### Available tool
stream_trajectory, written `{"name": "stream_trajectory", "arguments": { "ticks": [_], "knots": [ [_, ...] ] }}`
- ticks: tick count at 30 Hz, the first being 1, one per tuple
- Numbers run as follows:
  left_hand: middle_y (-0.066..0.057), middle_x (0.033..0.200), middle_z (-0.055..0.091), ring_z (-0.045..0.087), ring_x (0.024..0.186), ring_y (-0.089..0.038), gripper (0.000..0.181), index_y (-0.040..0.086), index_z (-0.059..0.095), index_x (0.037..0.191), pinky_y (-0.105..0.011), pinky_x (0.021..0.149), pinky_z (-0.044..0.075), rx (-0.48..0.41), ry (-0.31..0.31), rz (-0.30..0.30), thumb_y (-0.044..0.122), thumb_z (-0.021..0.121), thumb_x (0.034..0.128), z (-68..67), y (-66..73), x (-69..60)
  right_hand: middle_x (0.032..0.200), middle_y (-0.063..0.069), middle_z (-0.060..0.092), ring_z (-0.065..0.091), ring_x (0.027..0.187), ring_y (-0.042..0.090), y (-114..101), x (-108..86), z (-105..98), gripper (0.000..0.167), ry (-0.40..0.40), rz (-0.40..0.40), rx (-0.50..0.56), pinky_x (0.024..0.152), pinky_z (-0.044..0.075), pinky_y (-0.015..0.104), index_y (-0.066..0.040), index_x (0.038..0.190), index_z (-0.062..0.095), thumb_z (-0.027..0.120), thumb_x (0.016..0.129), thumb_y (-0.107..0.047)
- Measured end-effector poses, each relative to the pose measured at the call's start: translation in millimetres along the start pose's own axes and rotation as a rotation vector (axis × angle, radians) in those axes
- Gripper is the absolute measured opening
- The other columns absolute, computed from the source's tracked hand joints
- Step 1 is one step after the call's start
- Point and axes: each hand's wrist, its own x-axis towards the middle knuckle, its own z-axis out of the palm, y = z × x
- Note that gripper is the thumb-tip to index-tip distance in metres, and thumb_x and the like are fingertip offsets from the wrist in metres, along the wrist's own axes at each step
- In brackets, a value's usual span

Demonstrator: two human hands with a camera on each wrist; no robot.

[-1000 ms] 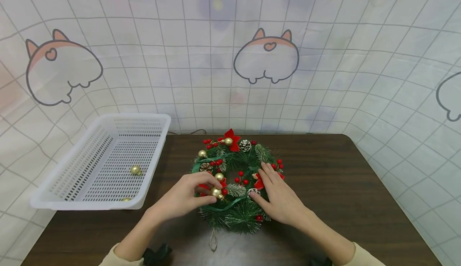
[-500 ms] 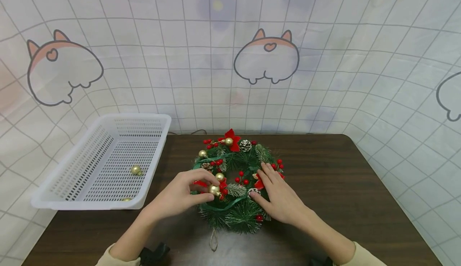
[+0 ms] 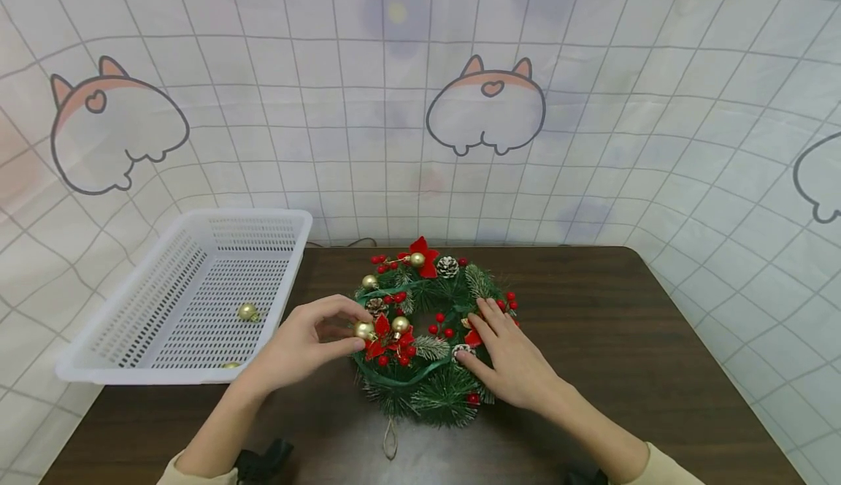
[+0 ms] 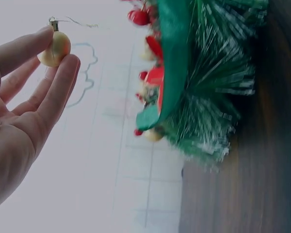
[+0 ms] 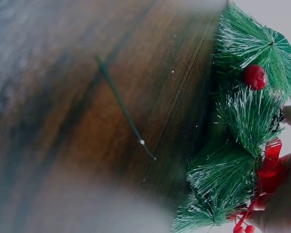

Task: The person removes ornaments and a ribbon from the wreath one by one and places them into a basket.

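Observation:
My left hand [image 3: 296,346] pinches a gold ball [image 3: 364,330] between thumb and fingers, above the left side of the green wreath [image 3: 447,397]. In the left wrist view the gold ball [image 4: 56,49] has a metal cap with a thin wire, held by the fingertips of my left hand [image 4: 24,97], apart from the wreath [image 4: 203,87]. My right hand [image 3: 519,364] lies with spread fingers on the wreath's right side, over a red flower [image 3: 472,338] and beside a frosted pinecone [image 3: 462,353]. The right wrist view shows part of that hand [image 5: 283,204] at the edge.
A white perforated basket [image 3: 164,375] stands on the left of the dark wooden table [image 3: 611,324], with a gold ball [image 3: 247,312] and part of another inside. A twine loop [image 3: 390,440] extends from the wreath's front. A green needle [image 5: 120,101] lies on the wood.
My left hand has moved left with the gold ball, away from the red flower and the other gold ball on the wreath. My right hand has stayed in place.

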Motion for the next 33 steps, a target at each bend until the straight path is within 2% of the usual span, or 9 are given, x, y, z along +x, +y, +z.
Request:
{"name": "stream_trajectory", "arguments": {
  "ticks": [12, 19, 23, 33],
  "knots": [
    [-0.008, 0.113, 0.068, 0.068, 0.101, -0.023, 0.03, 0.007, 0.07, 0.116, -0.032, 0.089, 0.058, 0.035, 0.141, -0.06, -0.001, 0.079, 0.0887, -31.8, -4.4, -16.0, 0.165, 0.02, 0.026, 0.019, 0.154, 0.036, 1, -1.3, 0, 0.074, -0.014, -0.01, -0.017, 0.12, 0.022, 0.055, 0.0, 0.15, 0.05, 0.049, 0.104, -0.058],
    [-0.014, 0.11, 0.068, 0.068, 0.097, -0.018, 0.031, 0.002, 0.068, 0.117, -0.029, 0.086, 0.058, 0.06, 0.228, -0.071, -0.006, 0.077, 0.0885, -51.4, -6.6, -26.7, 0.165, 0.02, 0.026, 0.019, 0.154, 0.035, 2, -1.4, 0, 0.073, -0.02, -0.009, -0.019, 0.12, 0.022, 0.055, -0.002, 0.149, 0.051, 0.047, 0.105, -0.059],
    [-0.012, 0.111, 0.068, 0.068, 0.099, -0.013, 0.031, 0.0, 0.068, 0.118, -0.025, 0.087, 0.057, 0.091, 0.278, -0.092, -0.006, 0.077, 0.0891, -60.4, -8.3, -33.7, 0.165, 0.02, 0.026, 0.018, 0.154, 0.035, 2, -1.4, 1, 0.072, -0.023, -0.009, -0.018, 0.12, 0.022, 0.055, -0.002, 0.15, 0.051, 0.047, 0.105, -0.058],
    [-0.007, 0.116, 0.068, 0.068, 0.105, -0.012, 0.034, -0.006, 0.064, 0.124, -0.025, 0.089, 0.056, 0.081, 0.353, -0.173, -0.001, 0.076, 0.0924, -79.3, -11.2, -47.3, 0.165, 0.021, 0.026, 0.019, 0.154, 0.035, 1, -1.2, 0, 0.071, -0.025, -0.009, -0.016, 0.12, 0.022, 0.055, -0.003, 0.15, 0.051, 0.048, 0.105, -0.058]
  ]
}}
